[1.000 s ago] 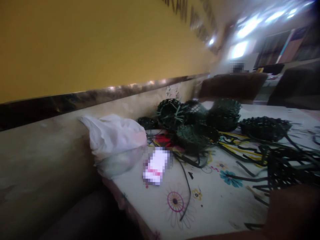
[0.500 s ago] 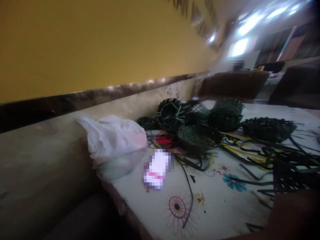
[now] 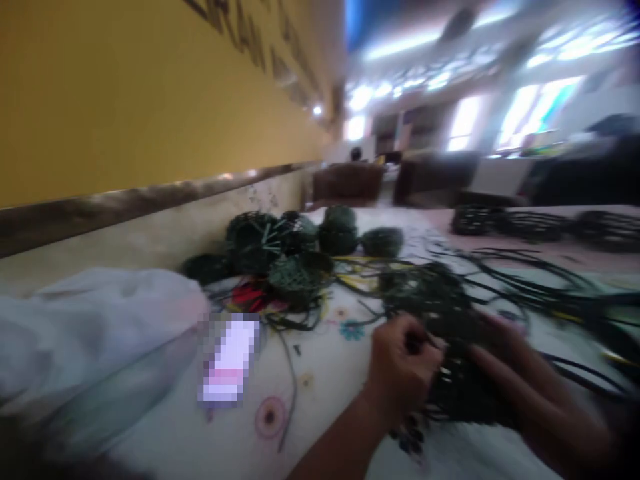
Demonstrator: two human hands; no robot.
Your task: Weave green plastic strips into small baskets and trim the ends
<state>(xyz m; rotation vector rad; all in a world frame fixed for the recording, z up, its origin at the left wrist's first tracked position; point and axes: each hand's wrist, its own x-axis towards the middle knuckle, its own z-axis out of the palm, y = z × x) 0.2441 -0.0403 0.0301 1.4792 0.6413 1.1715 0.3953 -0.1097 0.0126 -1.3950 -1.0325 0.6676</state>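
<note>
My left hand is closed in a pinch on dark green weaving strips at the edge of a half-woven dark green piece lying on the flower-print tablecloth. My right hand rests on the same woven piece from the right, fingers curled over it; motion blur smears the fingers. Long loose dark strips trail away from the piece to the right.
Several finished dark green woven baskets sit in a cluster near the yellow wall. A white plastic bag lies at the left, a blurred-out flat object beside it. More woven pieces and chairs stand farther back.
The view has swung to the right and down. Both hands and the woven piece they work on have come into view; the bag and baskets have shifted left.
</note>
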